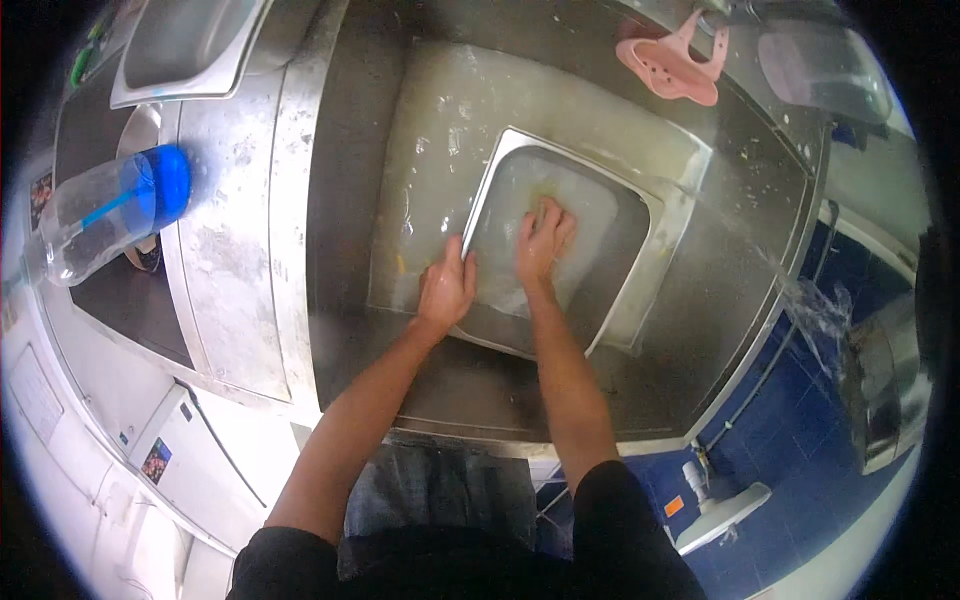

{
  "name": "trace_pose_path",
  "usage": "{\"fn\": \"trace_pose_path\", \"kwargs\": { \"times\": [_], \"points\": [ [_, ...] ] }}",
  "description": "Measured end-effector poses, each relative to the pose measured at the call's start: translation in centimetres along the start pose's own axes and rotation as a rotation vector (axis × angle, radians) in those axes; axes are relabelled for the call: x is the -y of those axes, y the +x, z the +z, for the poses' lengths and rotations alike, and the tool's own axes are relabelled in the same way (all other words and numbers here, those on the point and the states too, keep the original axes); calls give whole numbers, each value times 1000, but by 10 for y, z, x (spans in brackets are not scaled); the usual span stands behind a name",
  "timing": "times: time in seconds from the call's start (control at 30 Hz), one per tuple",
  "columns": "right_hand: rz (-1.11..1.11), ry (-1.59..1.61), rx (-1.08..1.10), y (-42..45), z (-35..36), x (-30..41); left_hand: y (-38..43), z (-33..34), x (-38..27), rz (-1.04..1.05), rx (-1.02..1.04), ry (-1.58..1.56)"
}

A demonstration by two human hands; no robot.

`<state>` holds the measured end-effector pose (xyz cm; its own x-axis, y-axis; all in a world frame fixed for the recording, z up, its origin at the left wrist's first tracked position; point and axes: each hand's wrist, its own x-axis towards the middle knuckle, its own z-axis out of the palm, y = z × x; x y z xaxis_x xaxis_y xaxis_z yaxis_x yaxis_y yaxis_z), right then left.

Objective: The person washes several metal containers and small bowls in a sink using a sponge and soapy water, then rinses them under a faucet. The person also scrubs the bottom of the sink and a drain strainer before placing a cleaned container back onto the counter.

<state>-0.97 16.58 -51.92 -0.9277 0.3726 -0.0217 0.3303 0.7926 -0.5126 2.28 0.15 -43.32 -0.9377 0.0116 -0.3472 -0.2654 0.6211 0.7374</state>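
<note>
A rectangular stainless-steel food pan [651, 217] lies tilted over a larger tub [686, 191] of cloudy water, inside a deep metal sink [720, 322]. My left hand [447, 289] grips the pan's left rim, thumb and index finger on the edge. Inside the pan, my right hand [546, 238] presses with bent fingers on a small yellow-green scouring pad [543, 191], mostly hidden under the fingertips. Wet, cloudy liquid covers part of the pan's bottom.
Left of the sink, a clear plastic bottle [97, 206] with blue liquid lies on its side near a metal ledge [225, 225]. Another steel pan [187, 52] rests above it. A pink silicone holder [671, 64] hangs at the sink's far right, beside a clear container [821, 67].
</note>
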Motion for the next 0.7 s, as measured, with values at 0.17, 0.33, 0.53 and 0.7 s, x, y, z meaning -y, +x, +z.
{"fn": "trace_pose_path", "kwargs": {
  "times": [0.17, 0.33, 0.53, 0.7],
  "points": [
    [79, -223, 293, -23, 12, -9, 0, 0, -10, 4, 37, -3],
    [-52, -461, 951, -60, 10, 6, 1, -1, -12, 0, 32, -55],
    [-44, -311, 1009, -83, -43, -19, 0, 5, -6, 106, 36, -101],
    [264, -303, 590, -36, -63, -66, -5, 10, -2, 126, 41, -90]
  ]
}}
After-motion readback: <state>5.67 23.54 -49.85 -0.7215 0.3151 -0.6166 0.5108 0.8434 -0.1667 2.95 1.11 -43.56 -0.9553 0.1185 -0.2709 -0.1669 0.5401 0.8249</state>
